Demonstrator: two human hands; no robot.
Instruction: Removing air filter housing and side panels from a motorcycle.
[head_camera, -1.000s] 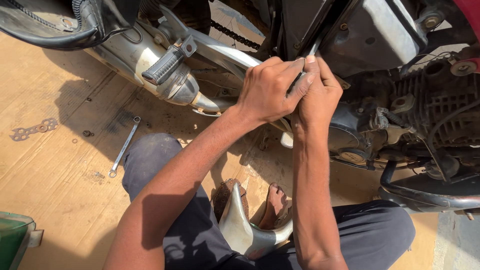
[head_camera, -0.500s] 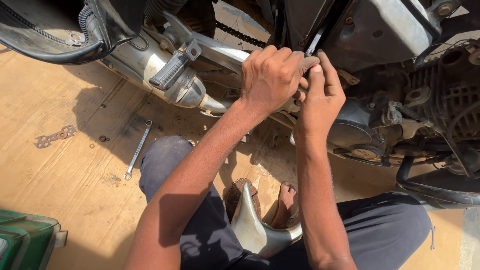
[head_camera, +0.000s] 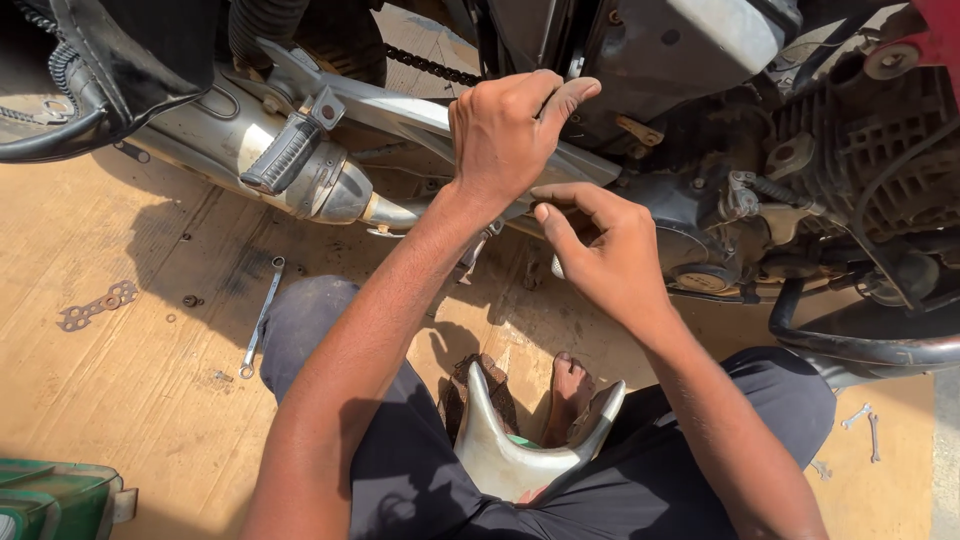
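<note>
I am crouched beside a motorcycle. My left hand is up against its side next to the silver frame bar, fingers curled shut around a thin tool that is mostly hidden, thumb pointing right. My right hand hangs lower, in front of the engine casing. Its fingers are bent and its thumb is close to the forefinger; whether it holds anything I cannot tell. A curved silver cover lies between my knees by my bare foot.
The chrome exhaust with a footpeg runs along the left. A spanner, a flat metal link piece and small bolts lie on the cardboard floor. More spanners lie at the right; a green container sits at bottom left.
My right hand has dropped away from my left hand, down toward the engine casing. My left hand stays at the frame. The view has shifted closer.
</note>
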